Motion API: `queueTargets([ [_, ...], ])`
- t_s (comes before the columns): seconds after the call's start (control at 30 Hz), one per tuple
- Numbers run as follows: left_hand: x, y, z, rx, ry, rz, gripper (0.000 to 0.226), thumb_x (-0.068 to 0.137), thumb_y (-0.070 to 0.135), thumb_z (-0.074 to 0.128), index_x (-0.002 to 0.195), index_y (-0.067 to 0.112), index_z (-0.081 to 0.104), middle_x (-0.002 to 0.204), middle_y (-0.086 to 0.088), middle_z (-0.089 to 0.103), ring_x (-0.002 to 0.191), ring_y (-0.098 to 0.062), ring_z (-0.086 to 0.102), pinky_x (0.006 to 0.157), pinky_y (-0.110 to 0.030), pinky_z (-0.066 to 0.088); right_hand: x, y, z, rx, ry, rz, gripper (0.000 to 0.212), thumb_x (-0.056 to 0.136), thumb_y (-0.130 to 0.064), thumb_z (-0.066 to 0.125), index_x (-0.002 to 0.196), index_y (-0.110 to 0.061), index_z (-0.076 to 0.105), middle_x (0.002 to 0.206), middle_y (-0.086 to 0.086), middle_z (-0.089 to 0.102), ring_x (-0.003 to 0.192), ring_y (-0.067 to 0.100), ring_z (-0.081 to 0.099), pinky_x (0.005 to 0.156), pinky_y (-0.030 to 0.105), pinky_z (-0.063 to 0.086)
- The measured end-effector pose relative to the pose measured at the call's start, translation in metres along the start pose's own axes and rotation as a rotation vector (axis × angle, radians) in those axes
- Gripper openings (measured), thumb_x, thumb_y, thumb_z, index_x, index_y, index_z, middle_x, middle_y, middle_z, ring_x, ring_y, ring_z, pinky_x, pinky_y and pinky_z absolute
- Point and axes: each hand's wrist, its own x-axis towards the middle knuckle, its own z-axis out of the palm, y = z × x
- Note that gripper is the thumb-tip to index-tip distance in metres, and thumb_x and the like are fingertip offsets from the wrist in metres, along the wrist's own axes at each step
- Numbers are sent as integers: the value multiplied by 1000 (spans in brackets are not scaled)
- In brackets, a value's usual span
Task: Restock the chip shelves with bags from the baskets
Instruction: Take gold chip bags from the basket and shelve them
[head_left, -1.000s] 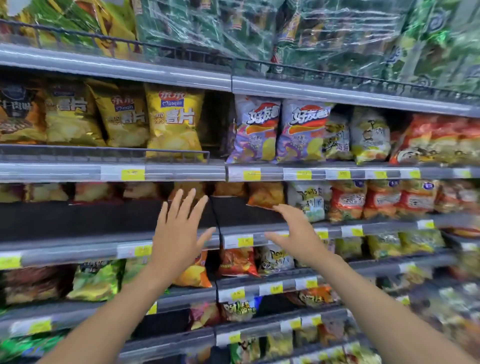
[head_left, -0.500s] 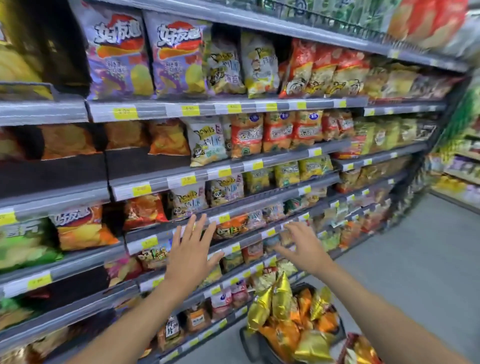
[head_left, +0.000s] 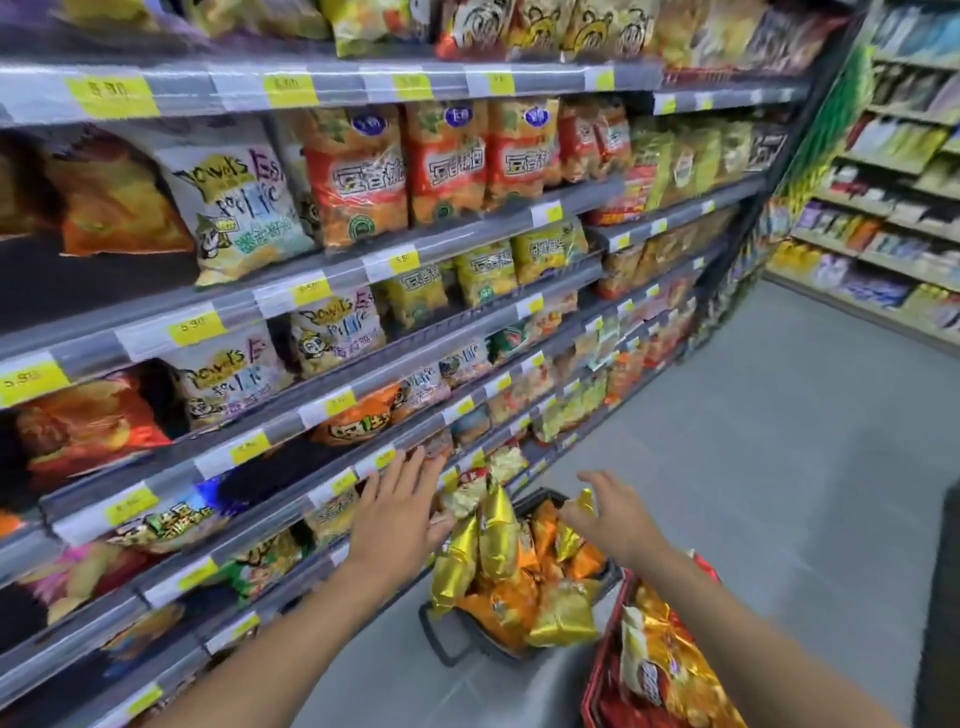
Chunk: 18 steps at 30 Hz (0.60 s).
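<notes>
The left hand (head_left: 397, 525) is spread wide and empty in front of the low chip shelves (head_left: 415, 249) on the left. The right hand (head_left: 615, 517), fingers loosely open, holds nothing above the gold and orange chip bags (head_left: 498, 535) heaped in a black basket (head_left: 441, 639) on the floor (head_left: 753, 467). A red basket (head_left: 597, 670) of bags sits nearer, to the right.

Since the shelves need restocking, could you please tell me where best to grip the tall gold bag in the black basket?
Probably pinch the tall gold bag by its pointed top end, coming from above: it stands upright in the black basket, its top clear of its neighbours while its body is wedged among them.
</notes>
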Motion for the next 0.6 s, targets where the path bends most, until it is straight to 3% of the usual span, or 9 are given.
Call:
queueTargets([
  [0.37,103,1,75,-58,-180,7,85,103,66,38,167,28,-4,174,-1,-11,161,-26,-9,130,-48,7,97,32,51,-6,-111,167,79,95,-59,58,157,-16,33,159,8,37,146,28,34,118,44,34],
  [0.5,126,2,110,-93,-214,-47,87,102,67,41,167,27,-1,175,-2,-3,162,-26,-5,130,-50,13,127,50,85,6,-176,181,88,92,-64,56,159,-15,26,165,11,28,150,31,30,118,47,35],
  [0.6,138,1,144,-96,-230,-90,87,100,68,44,166,27,5,175,-2,4,162,-25,1,129,-50,17,150,61,113,-5,-216,162,88,94,-61,59,160,-14,25,162,10,32,147,31,32,116,46,36],
])
